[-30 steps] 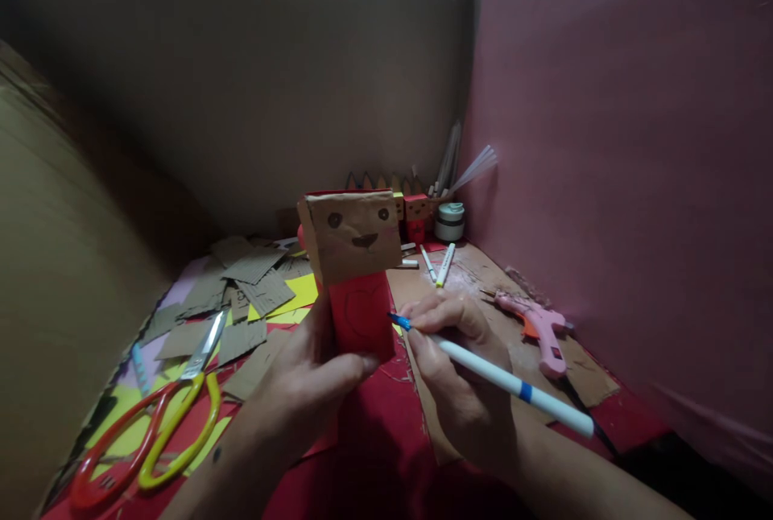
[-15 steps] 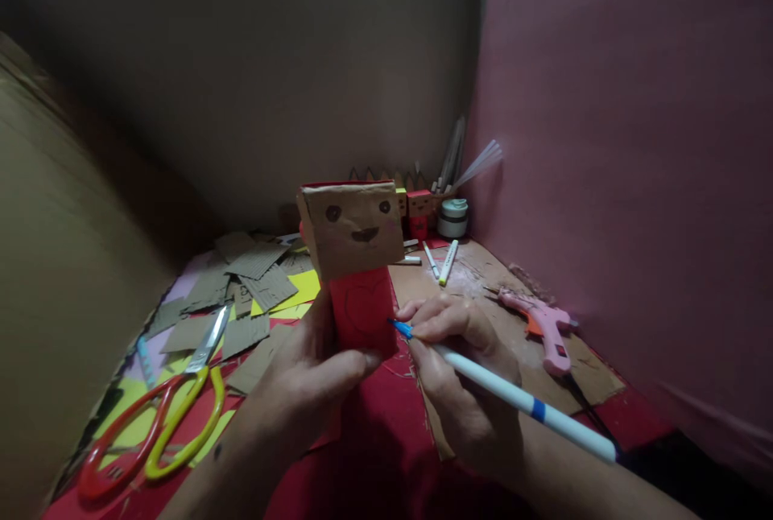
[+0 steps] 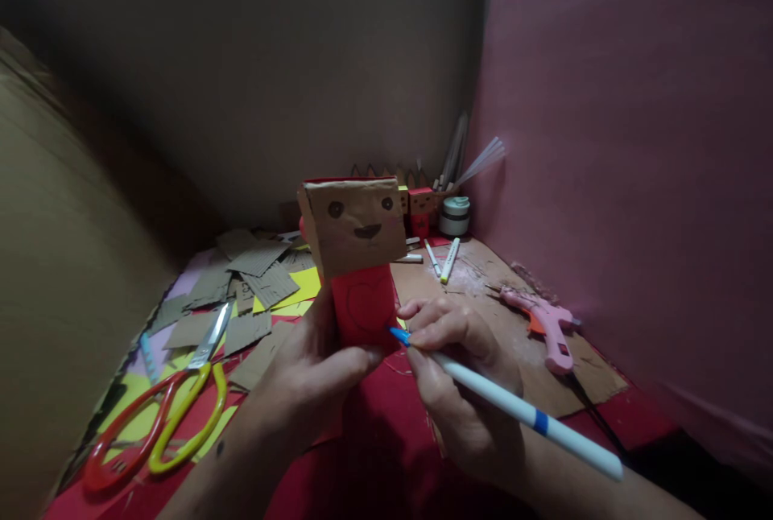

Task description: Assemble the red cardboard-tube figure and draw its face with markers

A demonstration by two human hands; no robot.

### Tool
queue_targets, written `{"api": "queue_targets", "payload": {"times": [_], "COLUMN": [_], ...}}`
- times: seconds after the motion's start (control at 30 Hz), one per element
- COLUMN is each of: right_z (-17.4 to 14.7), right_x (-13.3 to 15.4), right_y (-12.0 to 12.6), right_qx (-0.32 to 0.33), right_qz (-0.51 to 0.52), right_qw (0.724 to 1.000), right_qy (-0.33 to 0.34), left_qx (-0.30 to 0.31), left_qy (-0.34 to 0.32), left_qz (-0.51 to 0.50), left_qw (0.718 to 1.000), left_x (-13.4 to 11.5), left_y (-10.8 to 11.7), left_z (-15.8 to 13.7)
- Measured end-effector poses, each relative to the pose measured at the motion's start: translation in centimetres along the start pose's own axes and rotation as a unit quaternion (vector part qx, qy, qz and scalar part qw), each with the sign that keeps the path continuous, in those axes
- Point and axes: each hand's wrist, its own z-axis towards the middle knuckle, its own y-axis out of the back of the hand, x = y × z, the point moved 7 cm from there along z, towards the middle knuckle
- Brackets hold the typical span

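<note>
My left hand [image 3: 320,379] is closed round the lower red body of a cardboard figure [image 3: 362,234], its thumb lying across the bottom edge. The figure's box head has drawn eyes and a smiling mouth. On the red body [image 3: 365,311] is a dark heart outline. Between the thumb and fingers of my right hand [image 3: 468,379] is a white marker [image 3: 513,399] with a blue tip and a blue band. Its tip is at the lower right of the red body; whether it touches I cannot tell.
Red-and-yellow-handled scissors [image 3: 187,407] lie at the left, beside cardboard scraps [image 3: 257,254]. A pink glue gun [image 3: 543,323] lies at the right on a cardboard sheet [image 3: 585,387]. Behind are two markers [image 3: 449,261], a small red figure [image 3: 420,214] and a lidded cup [image 3: 454,216].
The marker tip has moved slightly down along the right side of the red body. The figure has tilted very slightly, and the view has shifted a little.
</note>
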Motion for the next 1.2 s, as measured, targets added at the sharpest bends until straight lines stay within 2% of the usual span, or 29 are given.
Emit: {"api": "queue_targets", "payload": {"times": [0.9,1.2], "right_z": [-0.24,-0.18], "right_x": [0.05,0.15], "right_y": [-0.79,-0.63], "right_qx": [0.023,0.042], "right_qz": [-0.001,0.023], "right_qw": [0.999,0.999], "right_qy": [0.027,0.010], "left_qx": [0.012,0.014], "left_qy": [0.000,0.017], "left_qz": [0.013,0.010], "left_qw": [1.000,1.000], "left_x": [0.45,0.14], "left_y": [0.26,-0.30], "left_z": [0.23,0.16]}}
